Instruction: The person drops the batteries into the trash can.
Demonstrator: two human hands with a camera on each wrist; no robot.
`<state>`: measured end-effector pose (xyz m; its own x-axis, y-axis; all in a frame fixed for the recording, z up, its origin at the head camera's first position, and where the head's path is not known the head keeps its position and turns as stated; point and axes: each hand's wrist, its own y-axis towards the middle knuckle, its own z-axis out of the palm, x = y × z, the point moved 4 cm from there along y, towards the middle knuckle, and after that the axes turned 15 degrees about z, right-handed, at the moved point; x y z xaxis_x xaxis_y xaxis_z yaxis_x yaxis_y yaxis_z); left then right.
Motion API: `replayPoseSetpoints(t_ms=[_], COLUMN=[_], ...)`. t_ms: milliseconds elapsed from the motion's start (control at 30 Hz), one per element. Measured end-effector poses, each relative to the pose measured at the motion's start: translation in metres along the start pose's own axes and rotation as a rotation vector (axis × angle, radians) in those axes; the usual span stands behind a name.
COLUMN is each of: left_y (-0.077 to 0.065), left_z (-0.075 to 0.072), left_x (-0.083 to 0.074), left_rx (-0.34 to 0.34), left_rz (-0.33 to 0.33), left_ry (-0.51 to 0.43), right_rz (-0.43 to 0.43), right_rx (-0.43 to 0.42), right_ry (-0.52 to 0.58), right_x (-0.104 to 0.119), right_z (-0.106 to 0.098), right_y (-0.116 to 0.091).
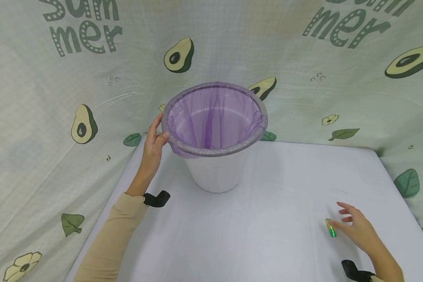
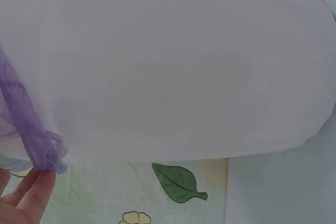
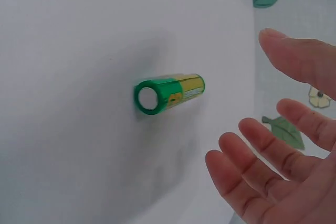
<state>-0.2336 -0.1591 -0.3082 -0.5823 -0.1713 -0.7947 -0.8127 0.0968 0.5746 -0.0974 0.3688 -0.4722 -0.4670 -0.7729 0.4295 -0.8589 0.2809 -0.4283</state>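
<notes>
A white trash bin [image 1: 215, 174] with a grey rim stands upright on the white table, a purple plastic bag [image 1: 211, 117] lining it and folded over its rim. My left hand [image 1: 156, 141] holds the rim at its left side, the thumb at the near edge; in the left wrist view, fingers [image 2: 37, 198] touch the bunched bag edge. On the right of the table lies a green and yellow battery [image 3: 170, 93]. Close beside it is my right hand [image 1: 356, 227], its fingers spread and its thumb apart from them, holding nothing. The bin's inner bottom is hard to make out.
A white cloth covers the table [image 1: 275, 219]. Behind it and along the sides hangs a pale curtain [image 1: 211, 58] printed with avocados, leaves and lettering. Black straps with a small black piece [image 1: 157, 199] sit on both wrists.
</notes>
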Motion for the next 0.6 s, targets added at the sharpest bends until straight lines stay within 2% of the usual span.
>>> replayPoseSetpoints(t_ms=[200, 333, 600], left_y=[0.000, -0.001, 0.000], left_z=[-0.001, -0.001, 0.000], left_x=[-0.001, 0.000, -0.001], left_rx=[-0.005, -0.007, -0.006], left_rz=[0.005, 0.002, 0.015], left_ry=[-0.011, -0.006, -0.015], right_rz=[0.075, 0.047, 0.076], right_rx=[0.038, 0.011, 0.021], right_ry=[-0.010, -0.018, -0.044], right_x=[-0.010, -0.012, -0.012], right_z=[0.013, 0.019, 0.026], right_y=[0.006, 0.007, 0.009])
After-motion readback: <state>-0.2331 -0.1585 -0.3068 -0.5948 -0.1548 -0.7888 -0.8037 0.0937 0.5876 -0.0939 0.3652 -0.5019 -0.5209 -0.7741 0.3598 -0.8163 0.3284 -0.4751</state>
